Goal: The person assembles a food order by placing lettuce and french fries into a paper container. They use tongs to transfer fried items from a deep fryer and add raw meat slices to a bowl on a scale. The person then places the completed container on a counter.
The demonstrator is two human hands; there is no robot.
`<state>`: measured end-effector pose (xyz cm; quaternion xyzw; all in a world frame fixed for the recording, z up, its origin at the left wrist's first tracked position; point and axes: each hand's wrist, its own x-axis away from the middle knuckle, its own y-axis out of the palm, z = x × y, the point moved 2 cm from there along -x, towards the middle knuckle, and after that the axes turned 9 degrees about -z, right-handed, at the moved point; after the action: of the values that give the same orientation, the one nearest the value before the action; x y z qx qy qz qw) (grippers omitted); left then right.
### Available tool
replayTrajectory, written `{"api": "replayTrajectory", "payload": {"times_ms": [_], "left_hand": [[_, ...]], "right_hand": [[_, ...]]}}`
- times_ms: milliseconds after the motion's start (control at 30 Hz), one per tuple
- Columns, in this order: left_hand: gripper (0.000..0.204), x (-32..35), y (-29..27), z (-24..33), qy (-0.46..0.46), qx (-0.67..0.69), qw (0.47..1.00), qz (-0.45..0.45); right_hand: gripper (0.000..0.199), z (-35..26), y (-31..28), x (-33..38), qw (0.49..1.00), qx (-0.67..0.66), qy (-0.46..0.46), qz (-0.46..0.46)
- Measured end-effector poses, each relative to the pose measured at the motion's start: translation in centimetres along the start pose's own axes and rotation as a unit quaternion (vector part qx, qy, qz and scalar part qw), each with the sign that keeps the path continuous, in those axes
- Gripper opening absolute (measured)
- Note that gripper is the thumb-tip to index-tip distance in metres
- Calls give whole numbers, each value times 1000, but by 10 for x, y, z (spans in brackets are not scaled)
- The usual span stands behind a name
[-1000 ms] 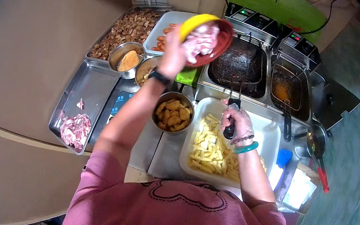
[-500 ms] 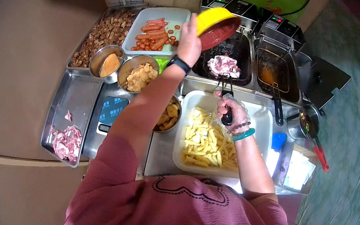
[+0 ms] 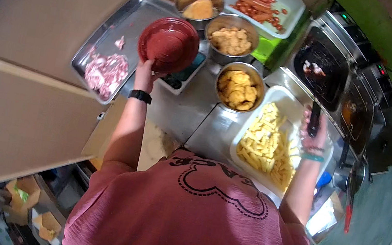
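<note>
My left hand (image 3: 145,74) grips the near rim of a red bowl (image 3: 170,44), now hollow side up. The bowl is over a flat kitchen scale (image 3: 189,71) and hides much of it; whether they touch I cannot tell. Just left of it, a metal tray (image 3: 144,13) bears a pile of raw sliced meat (image 3: 106,74). In my right hand (image 3: 315,135), closed and in a clear glove, is the black handle (image 3: 315,117) of a fryer basket. Pale meat (image 3: 314,69) lies inside that dark fryer (image 3: 325,56). A white tub of cut potato fries (image 3: 266,143) sits beneath my right hand.
Metal bowls hold yellow fried pieces (image 3: 238,89), golden chunks (image 3: 230,40) and an orange block (image 3: 199,9). Behind them is a pale tray of sausages (image 3: 258,5). A second fryer (image 3: 355,114) and a red-handled utensil (image 3: 347,217) are at the right.
My left hand has swung from the fryer leftward and nearer with the bowl, turning it upright. The view has shifted left. My right hand still grips the basket handle.
</note>
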<state>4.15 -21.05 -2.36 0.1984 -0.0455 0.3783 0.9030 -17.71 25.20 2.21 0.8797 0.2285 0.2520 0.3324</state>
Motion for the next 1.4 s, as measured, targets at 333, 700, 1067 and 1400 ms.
{"api": "replayTrajectory", "payload": {"times_ms": [333, 700, 1067, 1400], "left_hand": [[55, 8, -39, -39, -46, -148, 987, -37], [45, 59, -29, -74, 105, -651, 742, -121], [43, 36, -25, -74, 133, -722, 669, -119], [44, 30, -28, -68, 147, -716, 664, -154]], "right_hand": [[50, 3, 19, 4, 972, -200, 65, -101], [41, 6, 14, -7, 969, -219, 78, -79], [40, 2, 25, -9, 986, -152, 61, -40], [37, -9, 23, -16, 984, -142, 87, -59]]}}
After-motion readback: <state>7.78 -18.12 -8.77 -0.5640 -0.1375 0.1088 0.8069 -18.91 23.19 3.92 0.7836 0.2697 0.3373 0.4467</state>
